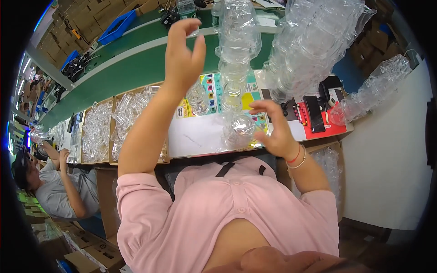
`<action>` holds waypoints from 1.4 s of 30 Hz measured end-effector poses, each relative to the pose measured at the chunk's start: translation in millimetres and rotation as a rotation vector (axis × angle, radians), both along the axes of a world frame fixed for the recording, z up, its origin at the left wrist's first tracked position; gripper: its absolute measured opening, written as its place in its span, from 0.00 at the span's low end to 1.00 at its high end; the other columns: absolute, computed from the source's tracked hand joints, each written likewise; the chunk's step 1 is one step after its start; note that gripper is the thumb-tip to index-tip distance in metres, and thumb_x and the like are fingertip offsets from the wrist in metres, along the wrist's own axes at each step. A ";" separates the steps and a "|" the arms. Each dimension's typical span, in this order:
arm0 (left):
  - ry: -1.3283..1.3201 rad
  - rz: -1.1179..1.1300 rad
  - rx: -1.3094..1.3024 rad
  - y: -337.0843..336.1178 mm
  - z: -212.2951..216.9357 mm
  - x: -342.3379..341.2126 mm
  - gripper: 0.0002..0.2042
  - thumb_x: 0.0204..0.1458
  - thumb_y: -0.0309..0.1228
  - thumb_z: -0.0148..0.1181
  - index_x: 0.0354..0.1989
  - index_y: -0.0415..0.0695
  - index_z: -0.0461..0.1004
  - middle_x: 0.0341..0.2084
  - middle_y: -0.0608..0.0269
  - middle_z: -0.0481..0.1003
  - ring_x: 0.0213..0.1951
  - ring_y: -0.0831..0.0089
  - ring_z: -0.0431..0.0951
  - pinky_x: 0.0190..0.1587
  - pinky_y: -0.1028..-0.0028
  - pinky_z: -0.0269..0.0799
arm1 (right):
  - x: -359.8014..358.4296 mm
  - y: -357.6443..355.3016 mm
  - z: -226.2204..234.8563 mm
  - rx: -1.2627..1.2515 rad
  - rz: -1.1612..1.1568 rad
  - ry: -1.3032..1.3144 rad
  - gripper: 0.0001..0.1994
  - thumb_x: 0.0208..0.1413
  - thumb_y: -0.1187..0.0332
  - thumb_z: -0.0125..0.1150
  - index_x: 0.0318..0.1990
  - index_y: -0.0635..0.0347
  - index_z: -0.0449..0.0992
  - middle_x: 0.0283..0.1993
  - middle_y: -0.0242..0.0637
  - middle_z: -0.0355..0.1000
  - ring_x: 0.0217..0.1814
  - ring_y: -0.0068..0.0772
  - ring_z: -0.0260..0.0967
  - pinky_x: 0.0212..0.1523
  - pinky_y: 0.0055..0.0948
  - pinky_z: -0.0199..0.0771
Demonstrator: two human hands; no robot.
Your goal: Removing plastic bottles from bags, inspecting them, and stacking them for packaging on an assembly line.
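My left hand (184, 59) is raised over the far part of the bench, its thumb and fingers curved and apart, with nothing visible between them. Lower and to the right, my right hand (276, 132) has its fingers spread beside a round clear plastic piece (240, 127). Whether a fingertip touches that piece, I cannot tell. It lies at the near end of a tall column of nested clear plastic containers (239, 38), which stretches away from me. A short clear plastic stack (198, 98) stands just left of the column.
Cardboard boxes of clear plastic tubes (97, 129) sit to the left. A large bagged stack of clear containers (305, 41) stands at the back right, another clear stack (375, 91) farther right. A phone (313, 113) lies near the right. A co-worker (68, 186) sits at far left.
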State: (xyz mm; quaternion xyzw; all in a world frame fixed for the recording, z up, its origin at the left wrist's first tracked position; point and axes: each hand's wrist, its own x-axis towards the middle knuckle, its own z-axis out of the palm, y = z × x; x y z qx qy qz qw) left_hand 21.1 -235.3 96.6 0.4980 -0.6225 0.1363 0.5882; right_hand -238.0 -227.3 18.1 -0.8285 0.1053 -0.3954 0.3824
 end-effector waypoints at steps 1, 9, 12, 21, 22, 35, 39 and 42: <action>-0.077 -0.075 -0.063 18.2 -2.9 -8.4 0.14 0.46 0.21 0.53 0.43 0.39 0.67 0.43 0.53 0.69 0.47 0.63 0.70 0.51 0.68 0.63 | 0.7 6.0 -3.2 0.002 -0.001 0.000 0.31 0.50 0.59 0.62 0.57 0.63 0.56 0.50 0.42 0.62 0.47 0.32 0.66 0.51 0.29 0.62; -0.083 -0.217 0.123 118.7 -58.6 -28.7 0.16 0.42 0.19 0.58 0.42 0.39 0.68 0.40 0.52 0.70 0.43 0.57 0.70 0.46 0.65 0.66 | 24.2 10.6 -60.7 -0.056 -0.102 0.170 0.40 0.36 0.64 0.73 0.57 0.65 0.57 0.55 0.49 0.61 0.55 0.45 0.62 0.55 0.36 0.62; -0.021 -0.146 0.443 145.3 -114.5 -30.5 0.20 0.42 0.21 0.59 0.47 0.39 0.65 0.42 0.50 0.69 0.45 0.57 0.69 0.49 0.67 0.64 | 20.4 13.0 -72.8 -0.197 -0.164 0.145 0.42 0.36 0.64 0.73 0.58 0.66 0.55 0.55 0.49 0.60 0.55 0.45 0.62 0.56 0.35 0.62; 0.408 -0.491 0.873 153.3 -169.1 -67.5 0.52 0.34 0.31 0.73 0.64 0.40 0.38 0.58 0.47 0.55 0.59 0.58 0.60 0.60 0.63 0.56 | 40.2 5.9 -8.8 0.498 -0.279 -0.313 0.32 0.51 0.66 0.61 0.60 0.58 0.50 0.43 0.36 0.63 0.40 0.22 0.63 0.42 0.22 0.68; 0.666 -0.710 0.852 151.7 -167.6 -72.4 0.53 0.34 0.31 0.73 0.64 0.41 0.37 0.58 0.48 0.55 0.59 0.60 0.60 0.60 0.63 0.57 | 40.7 6.8 -2.8 0.489 -0.288 -0.312 0.32 0.51 0.66 0.61 0.60 0.58 0.50 0.43 0.36 0.63 0.40 0.22 0.63 0.42 0.22 0.68; 1.023 -1.095 0.705 147.2 -157.8 -74.4 0.44 0.44 0.30 0.63 0.65 0.44 0.37 0.56 0.50 0.58 0.57 0.63 0.61 0.55 0.67 0.64 | 29.6 -3.5 80.7 -0.481 -0.473 -0.410 0.30 0.54 0.61 0.57 0.59 0.63 0.51 0.55 0.39 0.54 0.52 0.34 0.61 0.53 0.33 0.65; 0.658 -0.805 0.983 150.3 -169.0 -75.4 0.35 0.48 0.24 0.59 0.63 0.42 0.45 0.52 0.49 0.64 0.50 0.67 0.69 0.51 0.71 0.68 | 45.4 -21.0 224.2 -0.824 -0.672 -0.518 0.32 0.53 0.60 0.60 0.58 0.67 0.51 0.54 0.44 0.56 0.51 0.35 0.61 0.53 0.35 0.64; 0.509 -0.856 1.048 157.1 -169.6 -74.9 0.26 0.50 0.26 0.58 0.58 0.39 0.56 0.47 0.53 0.69 0.47 0.70 0.71 0.51 0.72 0.67 | 81.7 -70.1 256.9 -1.240 -0.850 -0.494 0.29 0.51 0.61 0.62 0.55 0.66 0.56 0.49 0.46 0.61 0.47 0.41 0.64 0.51 0.35 0.64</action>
